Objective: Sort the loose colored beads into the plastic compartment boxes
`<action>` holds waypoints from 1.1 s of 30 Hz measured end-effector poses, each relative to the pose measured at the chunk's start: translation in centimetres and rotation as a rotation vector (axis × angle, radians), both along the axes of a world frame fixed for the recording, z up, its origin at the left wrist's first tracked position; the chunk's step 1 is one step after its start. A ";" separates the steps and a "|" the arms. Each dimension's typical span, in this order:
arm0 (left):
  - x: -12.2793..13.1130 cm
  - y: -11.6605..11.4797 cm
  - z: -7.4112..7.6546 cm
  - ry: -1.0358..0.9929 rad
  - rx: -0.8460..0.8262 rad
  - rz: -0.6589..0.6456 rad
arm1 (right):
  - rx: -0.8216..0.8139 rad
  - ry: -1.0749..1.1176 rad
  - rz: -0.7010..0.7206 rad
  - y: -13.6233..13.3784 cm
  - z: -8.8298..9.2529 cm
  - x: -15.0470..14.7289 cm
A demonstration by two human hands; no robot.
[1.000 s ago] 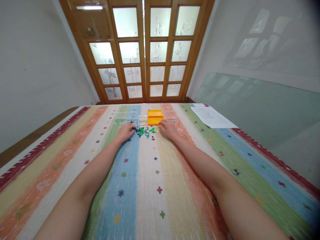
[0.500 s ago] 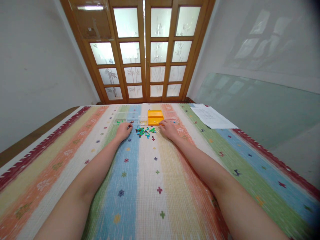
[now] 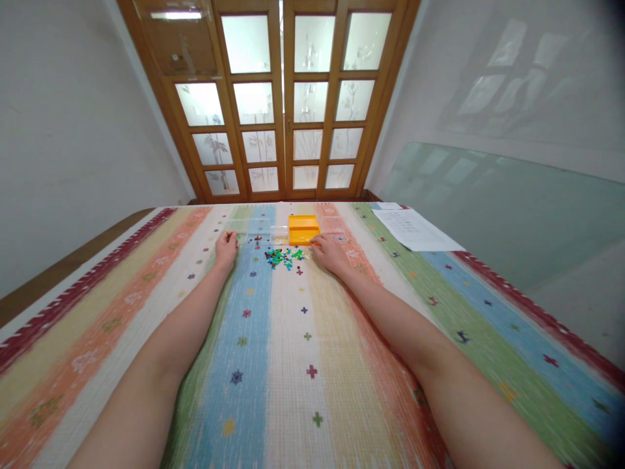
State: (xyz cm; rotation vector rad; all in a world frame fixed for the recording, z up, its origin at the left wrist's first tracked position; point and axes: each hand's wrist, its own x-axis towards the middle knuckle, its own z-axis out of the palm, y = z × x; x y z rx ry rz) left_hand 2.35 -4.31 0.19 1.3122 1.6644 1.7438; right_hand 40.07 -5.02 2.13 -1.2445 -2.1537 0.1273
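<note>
My left hand (image 3: 226,250) is at the leftmost clear plastic box (image 3: 233,223), fingers pinched together over its front part. A bit of green shows by the fingertips; whether it is held or lies in the box I cannot tell. To the right of this hand, a loose pile of small green, blue, dark red and yellow pieces (image 3: 279,258) lies on the cloth. My right hand (image 3: 330,251) rests at the front right corner of the open orange box (image 3: 303,222). Its fingers are curled in, and anything between them is hidden.
Between my left hand and the orange box stand a clear box with dark red pieces (image 3: 257,240) and a small clear box with yellow pieces (image 3: 280,234). Another clear box (image 3: 334,225) is behind my right hand. Printed paper (image 3: 417,229) lies right on the striped tablecloth (image 3: 288,378).
My left hand has moved left and slightly away from me, from beside the dark red pieces to the leftmost clear box. My right hand has stayed in place.
</note>
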 end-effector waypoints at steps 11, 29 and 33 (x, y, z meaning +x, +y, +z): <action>-0.5 -0.2 0.3 -0.187 -0.036 -0.059 | -0.004 0.002 -0.001 0.3 -0.3 0.0; 4.3 -2.2 0.4 0.964 0.044 -0.511 | 0.004 0.004 -0.006 -0.5 0.4 -0.2; 4.4 -2.3 0.2 1.072 0.021 -0.544 | -0.002 0.002 -0.001 -0.4 0.4 -0.2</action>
